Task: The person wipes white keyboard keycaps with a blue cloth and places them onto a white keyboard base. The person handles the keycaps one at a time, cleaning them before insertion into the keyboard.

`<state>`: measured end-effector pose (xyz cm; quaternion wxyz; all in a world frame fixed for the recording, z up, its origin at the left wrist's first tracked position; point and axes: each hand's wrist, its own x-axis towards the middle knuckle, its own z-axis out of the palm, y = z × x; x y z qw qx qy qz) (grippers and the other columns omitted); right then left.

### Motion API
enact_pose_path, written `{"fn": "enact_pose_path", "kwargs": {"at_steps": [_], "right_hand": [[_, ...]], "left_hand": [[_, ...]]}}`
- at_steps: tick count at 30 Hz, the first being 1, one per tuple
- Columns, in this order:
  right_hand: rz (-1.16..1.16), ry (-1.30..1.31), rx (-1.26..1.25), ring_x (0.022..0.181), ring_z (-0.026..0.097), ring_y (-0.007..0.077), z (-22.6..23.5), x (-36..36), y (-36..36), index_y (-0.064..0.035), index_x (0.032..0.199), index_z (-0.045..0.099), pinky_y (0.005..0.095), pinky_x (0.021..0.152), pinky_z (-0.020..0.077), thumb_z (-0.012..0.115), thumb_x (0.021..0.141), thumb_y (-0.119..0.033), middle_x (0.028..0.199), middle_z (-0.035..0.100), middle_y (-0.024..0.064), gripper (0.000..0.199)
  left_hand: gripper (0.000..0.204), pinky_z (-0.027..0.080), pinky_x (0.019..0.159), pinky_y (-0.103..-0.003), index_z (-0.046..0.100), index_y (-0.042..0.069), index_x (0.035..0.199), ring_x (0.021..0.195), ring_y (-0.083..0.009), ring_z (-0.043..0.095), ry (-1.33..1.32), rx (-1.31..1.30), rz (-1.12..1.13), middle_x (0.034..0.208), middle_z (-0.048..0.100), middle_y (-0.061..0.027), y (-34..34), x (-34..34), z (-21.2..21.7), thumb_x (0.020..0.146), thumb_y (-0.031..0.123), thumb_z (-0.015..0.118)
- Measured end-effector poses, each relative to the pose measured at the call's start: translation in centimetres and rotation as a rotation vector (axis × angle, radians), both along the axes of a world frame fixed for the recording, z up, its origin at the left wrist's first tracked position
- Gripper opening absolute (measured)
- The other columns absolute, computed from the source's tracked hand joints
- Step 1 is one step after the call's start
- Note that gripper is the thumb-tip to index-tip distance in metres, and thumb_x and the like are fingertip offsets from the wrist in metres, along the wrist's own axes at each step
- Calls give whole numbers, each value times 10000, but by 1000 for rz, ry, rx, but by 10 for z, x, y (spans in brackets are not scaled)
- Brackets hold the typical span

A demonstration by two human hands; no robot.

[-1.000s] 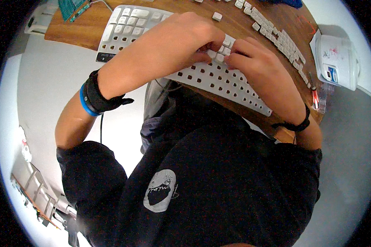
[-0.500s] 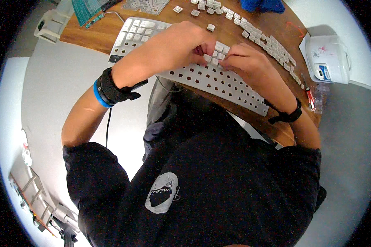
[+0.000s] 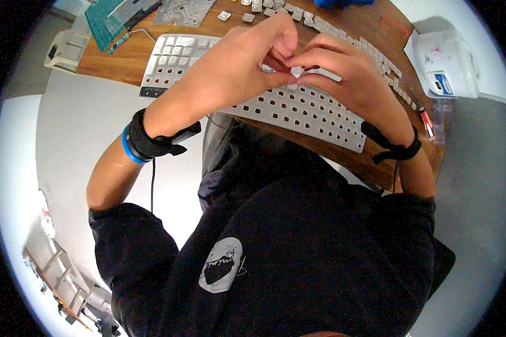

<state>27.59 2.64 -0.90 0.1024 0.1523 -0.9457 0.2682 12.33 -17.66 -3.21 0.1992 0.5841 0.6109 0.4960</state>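
A white keyboard frame (image 3: 287, 111) with rows of square holes lies at a slant along the table's near edge. White keycaps (image 3: 177, 50) fill part of its left end, while many holes across the near side stay bare. Over its middle, my left hand (image 3: 244, 59) and my right hand (image 3: 351, 66) meet around one white keycap (image 3: 297, 71). Thumbs and fingertips of both hands pinch it from either side. The hands hide most of the frame's far middle section, so I cannot tell how many caps sit there.
Loose white keycaps (image 3: 371, 51) run in a curved band behind the frame on the wooden table (image 3: 115, 64). A patterned circuit sheet (image 3: 185, 11) and green cutting mat (image 3: 98, 25) lie far left. Far right are a white container (image 3: 452, 64) and a red-handled screwdriver (image 3: 427, 122).
My hands have drawn together and now pinch one keycap between them; before, they were apart, fingers on caps in the frame. The loose keycap just behind the frame is out of sight. The view has shifted slightly.
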Motion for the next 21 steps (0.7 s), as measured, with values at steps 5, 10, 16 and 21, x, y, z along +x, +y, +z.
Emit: {"fn": "enact_pose_path", "kwargs": {"at_steps": [5, 10, 16, 21], "right_hand": [[-32, 87, 0, 945, 721, 319, -9, 4, 12, -78, 1178, 752, 424, 820, 592, 789, 948, -94, 1052, 696, 116, 234], [-92, -133, -139, 983, 712, 307, -6, 21, 12, -72, 1202, 754, 409, 855, 594, 780, 931, -49, 1082, 678, 117, 273], [-88, -197, -161, 1008, 703, 302, -15, 27, 12, -59, 1199, 758, 389, 868, 594, 783, 920, -35, 1081, 657, 118, 281], [-93, -222, -208, 995, 705, 326, -21, 25, 13, -42, 1109, 732, 404, 856, 597, 782, 931, -50, 1062, 657, 127, 186]], "left_hand": [[418, 656, 905, -354, 608, 59, 1254, 1054, -222, 780, -21, -33, -9, 1157, 748, -105, 4, -5, -10, 916, -11, 844], [529, 604, 1038, -435, 633, 71, 1361, 1210, -335, 726, 416, -141, 35, 1287, 728, -135, -16, -14, -11, 889, 94, 871], [503, 565, 1093, -475, 688, 90, 1360, 1281, -392, 668, 516, -258, 6, 1389, 689, -140, -19, -14, -6, 891, 149, 860], [369, 572, 1072, -476, 759, 115, 1271, 1267, -386, 672, 530, -256, -15, 1387, 686, -128, -18, -9, -5, 909, 128, 824]]}}
